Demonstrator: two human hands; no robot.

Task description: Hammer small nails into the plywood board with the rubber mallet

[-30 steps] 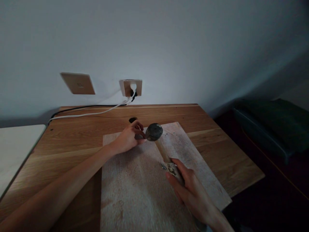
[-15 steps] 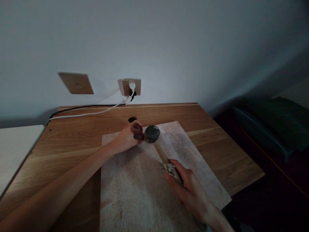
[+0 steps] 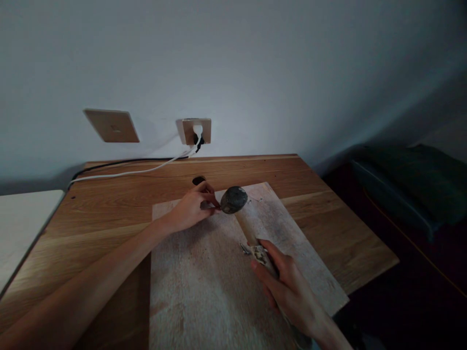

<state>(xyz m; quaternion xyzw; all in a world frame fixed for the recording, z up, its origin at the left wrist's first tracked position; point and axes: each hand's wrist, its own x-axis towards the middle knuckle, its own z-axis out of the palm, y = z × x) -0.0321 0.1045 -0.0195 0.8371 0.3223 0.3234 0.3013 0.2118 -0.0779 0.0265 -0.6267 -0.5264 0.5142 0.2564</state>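
My right hand [image 3: 288,287] is closed round the wooden handle of a hammer [image 3: 243,220]. Its dark round head [image 3: 234,199] hangs just above the far end of a pale plywood board [image 3: 204,277]. My left hand [image 3: 193,208] rests on the board right beside the hammer head, thumb and fingers pinched on something small and thin that I cannot make out. Several small metal bits [image 3: 245,249] lie on the board close to my right hand.
The board lies on a wooden table [image 3: 109,204] with a round cable hole [image 3: 198,180]. A white and a black cable [image 3: 131,167] run along the back edge to a wall socket [image 3: 196,131]. A second wall plate [image 3: 111,126] sits left. A dark padded thing [image 3: 408,189] stands right.
The hammer head dipped toward my left fingers half a second ago and has risen slightly again. Both hands keep their places on the board.
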